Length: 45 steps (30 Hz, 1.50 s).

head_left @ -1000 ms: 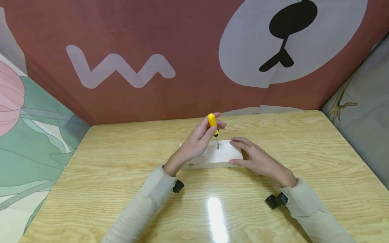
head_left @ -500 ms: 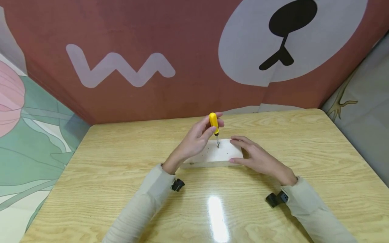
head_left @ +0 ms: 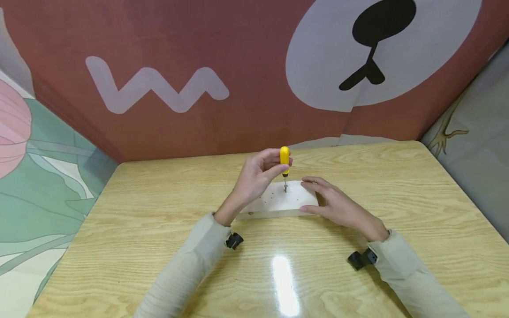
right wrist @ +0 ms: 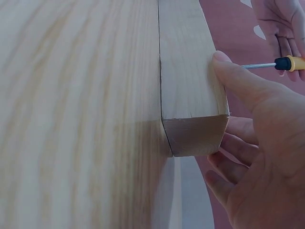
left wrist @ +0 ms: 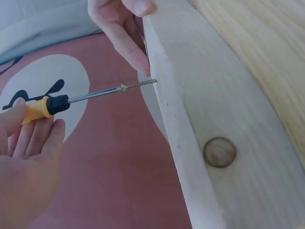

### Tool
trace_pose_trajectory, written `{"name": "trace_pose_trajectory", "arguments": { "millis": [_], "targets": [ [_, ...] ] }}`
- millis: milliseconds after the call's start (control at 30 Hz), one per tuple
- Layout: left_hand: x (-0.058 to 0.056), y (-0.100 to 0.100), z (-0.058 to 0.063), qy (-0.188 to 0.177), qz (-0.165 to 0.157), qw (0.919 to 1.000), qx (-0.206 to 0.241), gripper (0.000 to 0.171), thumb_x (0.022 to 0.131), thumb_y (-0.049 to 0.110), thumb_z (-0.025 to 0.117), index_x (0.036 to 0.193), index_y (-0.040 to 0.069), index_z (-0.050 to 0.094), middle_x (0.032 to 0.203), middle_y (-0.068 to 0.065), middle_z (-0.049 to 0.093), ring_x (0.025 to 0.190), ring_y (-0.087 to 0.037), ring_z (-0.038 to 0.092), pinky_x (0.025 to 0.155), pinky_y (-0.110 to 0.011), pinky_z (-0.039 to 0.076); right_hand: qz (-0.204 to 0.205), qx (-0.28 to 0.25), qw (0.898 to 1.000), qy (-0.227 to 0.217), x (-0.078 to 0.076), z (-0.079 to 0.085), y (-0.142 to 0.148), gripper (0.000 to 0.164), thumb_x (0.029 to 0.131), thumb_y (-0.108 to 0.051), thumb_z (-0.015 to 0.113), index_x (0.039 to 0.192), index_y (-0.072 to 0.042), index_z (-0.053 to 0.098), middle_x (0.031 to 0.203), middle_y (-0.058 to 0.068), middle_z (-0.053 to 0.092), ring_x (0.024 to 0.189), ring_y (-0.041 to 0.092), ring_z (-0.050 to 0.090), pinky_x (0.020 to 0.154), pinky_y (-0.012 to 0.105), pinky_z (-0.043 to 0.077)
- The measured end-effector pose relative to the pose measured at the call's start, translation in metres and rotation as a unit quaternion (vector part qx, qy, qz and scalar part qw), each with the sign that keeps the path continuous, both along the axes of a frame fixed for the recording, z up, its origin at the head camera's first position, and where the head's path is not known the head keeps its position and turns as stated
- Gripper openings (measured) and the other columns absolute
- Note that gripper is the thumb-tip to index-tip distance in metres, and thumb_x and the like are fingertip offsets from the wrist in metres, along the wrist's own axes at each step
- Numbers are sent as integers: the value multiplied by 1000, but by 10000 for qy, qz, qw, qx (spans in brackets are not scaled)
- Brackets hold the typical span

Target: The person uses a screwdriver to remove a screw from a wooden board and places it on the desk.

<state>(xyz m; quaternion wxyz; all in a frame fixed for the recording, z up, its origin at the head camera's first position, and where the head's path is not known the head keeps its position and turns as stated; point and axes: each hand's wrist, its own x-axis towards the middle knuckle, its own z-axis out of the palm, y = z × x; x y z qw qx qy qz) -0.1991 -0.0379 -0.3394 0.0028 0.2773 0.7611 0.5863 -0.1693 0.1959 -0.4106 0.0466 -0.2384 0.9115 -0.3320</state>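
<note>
My left hand [head_left: 252,179] holds a screwdriver [head_left: 284,159] with a yellow handle and black collar, its thumb and fingers about the handle. The shaft stands nearly upright, its tip on the head of a screw [left wrist: 139,85]. That threaded screw stands in the top face of a pale wooden block [head_left: 278,203], with much of its thread showing. Several small holes dot the same face. My right hand [head_left: 338,205] grips the block's right end, thumb on the near side and fingers on the far side, as the right wrist view also shows.
The block lies on a wood-grain table [head_left: 139,234]. Behind the table rises a reddish wall [head_left: 238,128] with a cartoon print. A dark round knot [left wrist: 219,152] marks the block's near side. Small black cameras [head_left: 234,240] sit at both wrists.
The screwdriver handle has swung right and more upright, and my left hand has shifted and turned with it. My right hand and the block stay about where they were.
</note>
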Motion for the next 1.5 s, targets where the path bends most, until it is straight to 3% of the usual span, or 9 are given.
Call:
{"name": "trace_pose_trajectory", "arguments": {
  "millis": [167, 467, 900, 1100, 1367, 1500],
  "targets": [
    [-1, 2, 1, 11, 349, 9994, -2, 27, 88, 9, 74, 114, 2, 69, 108, -14, 75, 91, -21, 74, 80, -27, 60, -7, 23, 10000, 2, 0, 0, 0, 74, 90, -38, 72, 147, 0, 44, 156, 18, 37, 143, 39, 36, 113, 61, 35],
    [-2, 3, -1, -194, 414, 9978, 475, 21, 83, 6, 79, 99, 2, 65, 100, -15, 73, 82, -16, 72, 78, -36, 62, 14, 1, 10000, 45, 0, 1, -1, 75, 90, -39, 73, 147, 0, 44, 156, 18, 37, 143, 40, 37, 113, 61, 35],
    [2, -6, -4, 305, 278, 9989, 206, 34, 96, 8, 65, 129, 1, 62, 113, -18, 72, 98, -26, 72, 87, -28, 59, -55, 85, 9999, 11, 2, 2, -1, 75, 90, -42, 71, 147, 0, 44, 157, 19, 36, 144, 40, 35, 113, 61, 34],
    [2, -6, -3, 649, 170, 9977, 17, 30, 95, 9, 65, 125, 2, 63, 114, -15, 72, 99, -23, 71, 89, -26, 58, 3, 101, 9999, 135, 1, 0, 1, 75, 91, -42, 71, 147, 1, 43, 156, 19, 37, 143, 40, 36, 114, 60, 34],
    [2, -2, -1, 610, 377, 9974, 31, 26, 90, 10, 73, 114, 4, 65, 105, -14, 74, 90, -19, 71, 85, -32, 59, 201, 245, 9979, 562, 1, -1, 2, 66, 90, -35, 73, 142, 0, 51, 153, 18, 43, 142, 37, 39, 112, 56, 38],
    [1, 0, -2, 615, 434, 9971, 132, 27, 87, 9, 76, 110, 4, 64, 100, -13, 74, 83, -18, 69, 80, -38, 60, 184, 214, 9982, 524, 1, -1, 1, 67, 90, -35, 73, 142, 1, 51, 153, 18, 43, 142, 38, 40, 112, 57, 38]
  ]
}}
